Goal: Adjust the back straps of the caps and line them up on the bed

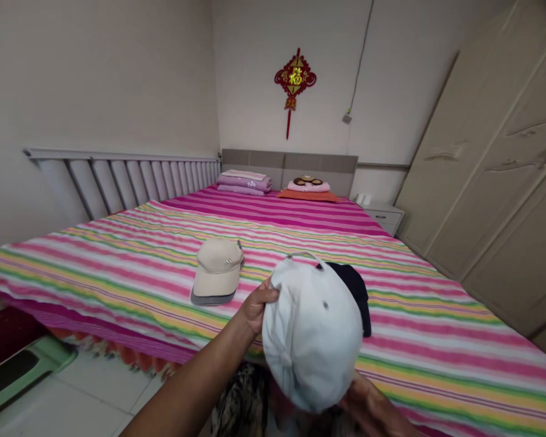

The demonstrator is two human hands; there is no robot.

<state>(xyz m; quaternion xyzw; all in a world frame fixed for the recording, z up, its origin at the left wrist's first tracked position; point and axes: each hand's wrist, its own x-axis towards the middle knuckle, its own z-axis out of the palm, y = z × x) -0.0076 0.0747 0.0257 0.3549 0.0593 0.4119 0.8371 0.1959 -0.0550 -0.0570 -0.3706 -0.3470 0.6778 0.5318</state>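
Observation:
My left hand (257, 306) grips the edge of a white baseball cap (312, 334), held in the air above the bed. My right hand (368, 406) is at the cap's lower right, blurred and partly cut off by the bottom of the picture, and it holds the cap too. Behind the white cap, a dark navy cap (355, 291) lies on the striped bedspread (418, 303), partly hidden. Further left, a beige cap (217, 270) rests on top of a grey cap (212, 297).
A wide bed fills the room, with folded lilac bedding (244, 183) and a pillow (308, 186) by the headboard (289, 167). A wardrobe (482, 170) stands along the right side, a wall radiator (127, 182) along the left, and a green stool (20, 376) on the floor.

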